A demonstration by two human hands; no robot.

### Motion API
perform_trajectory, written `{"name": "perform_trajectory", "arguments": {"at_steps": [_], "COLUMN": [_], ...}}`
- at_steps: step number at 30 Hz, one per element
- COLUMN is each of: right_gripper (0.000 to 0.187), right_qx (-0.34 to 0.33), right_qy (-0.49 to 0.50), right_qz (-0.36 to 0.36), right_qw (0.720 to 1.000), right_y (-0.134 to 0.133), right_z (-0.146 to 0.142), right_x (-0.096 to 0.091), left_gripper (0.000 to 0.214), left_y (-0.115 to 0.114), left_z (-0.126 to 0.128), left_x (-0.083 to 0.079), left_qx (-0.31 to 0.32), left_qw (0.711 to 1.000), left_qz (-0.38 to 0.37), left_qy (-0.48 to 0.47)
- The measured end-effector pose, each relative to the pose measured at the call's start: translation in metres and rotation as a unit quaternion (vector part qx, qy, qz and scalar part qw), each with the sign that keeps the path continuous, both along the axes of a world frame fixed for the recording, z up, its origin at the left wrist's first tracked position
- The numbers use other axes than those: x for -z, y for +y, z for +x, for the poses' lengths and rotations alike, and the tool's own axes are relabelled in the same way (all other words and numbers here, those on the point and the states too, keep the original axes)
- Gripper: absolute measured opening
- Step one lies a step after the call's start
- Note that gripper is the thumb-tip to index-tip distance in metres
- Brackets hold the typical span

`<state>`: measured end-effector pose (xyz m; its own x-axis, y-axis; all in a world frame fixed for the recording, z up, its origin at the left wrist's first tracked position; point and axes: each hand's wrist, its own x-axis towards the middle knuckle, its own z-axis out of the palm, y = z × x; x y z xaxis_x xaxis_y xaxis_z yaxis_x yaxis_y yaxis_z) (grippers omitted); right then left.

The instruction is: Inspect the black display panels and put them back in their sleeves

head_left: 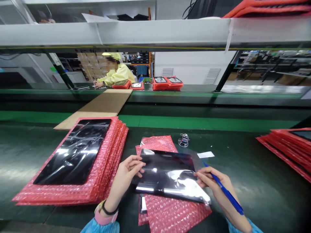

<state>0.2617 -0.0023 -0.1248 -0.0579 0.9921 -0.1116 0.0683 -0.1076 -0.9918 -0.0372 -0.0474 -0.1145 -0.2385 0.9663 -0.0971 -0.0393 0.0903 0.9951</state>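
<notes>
A glossy black screen panel (167,173) is held tilted over red bubble-wrap sleeves (179,213). My left hand (130,170) grips its left edge between thumb and fingers. Clear film (194,158) reaches past the panel's right side, and my right hand (213,181) pinches at that edge. Tucked in the same hand is a blue pen (227,194), lying across the fingers and pointing up and left. Below the panel, part of another dark, white-marked piece (143,204) shows; the rest of it is hidden.
On the left stands a stack of red bubble sleeves (107,174) with a black panel (75,152) on top. A small metal-and-clear object (184,140) and a white strip (205,155) lie beyond my hands. More red sleeves (286,149) are at right. A co-worker (120,72) sits across.
</notes>
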Motion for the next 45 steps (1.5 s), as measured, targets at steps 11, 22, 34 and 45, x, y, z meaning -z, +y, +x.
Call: {"name": "perform_trajectory", "arguments": {"at_steps": [11,22,34,45], "right_gripper": [0.021,0.019,0.02,0.028], "right_qx": [0.065,0.07,0.047,0.055], "right_qy": [-0.004,0.004,-0.007,-0.008], "right_qz": [-0.003,-0.028,-0.026,-0.047], "right_qw": [0.998,0.997,0.999,0.997], "right_y": [-0.003,-0.002,-0.002,-0.001], "right_z": [-0.003,-0.004,-0.004,-0.004], "right_x": [0.014,0.015,0.02,0.021], "left_gripper": [0.023,0.022,0.025,0.025], "left_y": [-0.034,-0.037,-0.04,-0.041], "left_z": [-0.013,-0.012,-0.014,-0.016], "left_x": [0.024,0.029,0.03,0.036], "left_qx": [-0.023,0.004,-0.002,0.007], "left_qw": [0.997,0.99,0.977,0.971], "left_qz": [-0.064,-0.091,-0.119,-0.137], "left_qy": [0.04,0.109,0.175,0.195]}}
